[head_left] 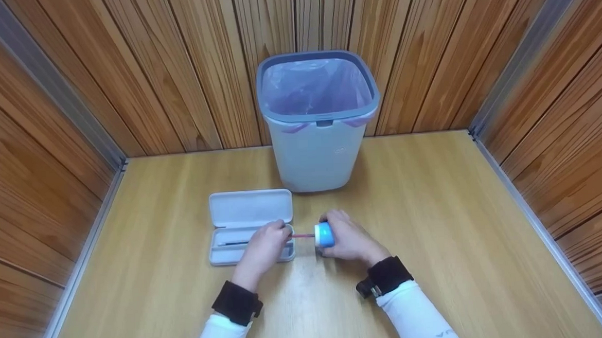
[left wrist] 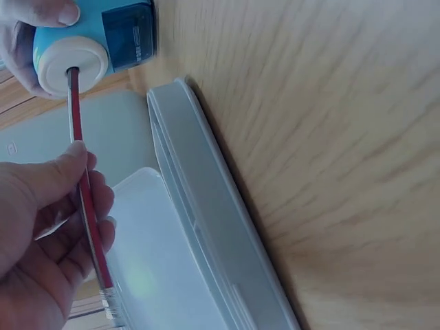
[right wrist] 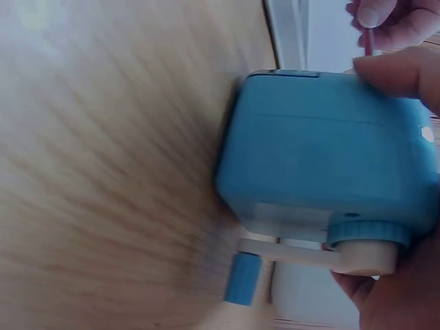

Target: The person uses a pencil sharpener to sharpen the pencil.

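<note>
My left hand (head_left: 265, 247) pinches a red pencil (left wrist: 85, 192) between thumb and fingers. The pencil's front end sits in the round hole of a blue crank pencil sharpener (head_left: 325, 234); its tip is hidden inside. A silvery band shows at its back end in the left wrist view. Around the sharpener's body curls my right hand (head_left: 352, 239), thumb on one side. The right wrist view shows the sharpener's crank handle (right wrist: 243, 278), which no finger touches. Beneath my left hand lies an open grey pencil case (head_left: 251, 207), with a dark, slim pencil (head_left: 228, 244) inside.
Behind the hands stands a pale waste bin (head_left: 318, 155) with a grey rim and a purple liner. Wood-panelled walls (head_left: 146, 69) enclose the wooden table (head_left: 147, 280) at the back and both sides, with metal strips along the edges.
</note>
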The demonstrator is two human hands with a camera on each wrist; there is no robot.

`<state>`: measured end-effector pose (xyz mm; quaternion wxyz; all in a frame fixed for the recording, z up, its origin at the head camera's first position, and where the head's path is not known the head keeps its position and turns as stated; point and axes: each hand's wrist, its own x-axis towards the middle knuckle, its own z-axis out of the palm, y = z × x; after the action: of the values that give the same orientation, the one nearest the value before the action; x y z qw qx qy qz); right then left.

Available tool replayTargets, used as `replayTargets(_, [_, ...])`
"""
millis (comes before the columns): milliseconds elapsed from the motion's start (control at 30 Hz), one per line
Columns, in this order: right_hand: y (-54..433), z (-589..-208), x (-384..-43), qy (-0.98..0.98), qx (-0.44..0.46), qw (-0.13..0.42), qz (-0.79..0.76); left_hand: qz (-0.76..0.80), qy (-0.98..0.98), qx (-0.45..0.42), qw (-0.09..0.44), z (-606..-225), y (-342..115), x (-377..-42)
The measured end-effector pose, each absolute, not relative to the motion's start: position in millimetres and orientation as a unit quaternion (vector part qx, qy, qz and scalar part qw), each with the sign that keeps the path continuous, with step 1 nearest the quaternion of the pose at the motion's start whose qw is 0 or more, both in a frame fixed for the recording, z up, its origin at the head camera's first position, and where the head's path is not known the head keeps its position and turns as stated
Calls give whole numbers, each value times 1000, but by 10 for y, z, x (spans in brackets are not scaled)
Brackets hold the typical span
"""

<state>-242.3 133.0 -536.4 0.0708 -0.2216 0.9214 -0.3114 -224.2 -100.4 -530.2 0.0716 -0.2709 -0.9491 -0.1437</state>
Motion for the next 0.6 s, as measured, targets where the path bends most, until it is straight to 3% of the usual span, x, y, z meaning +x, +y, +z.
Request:
replayTargets(300, [1350, -5336, -2400, 915, -215, 96, -328, -129, -940, -308, 69, -5343, -993, -2260])
replayTargets(600, [1332, -5318, -2395, 922, -227, 87, -302, -83, -925, -346, 134, -5400, -996, -2290])
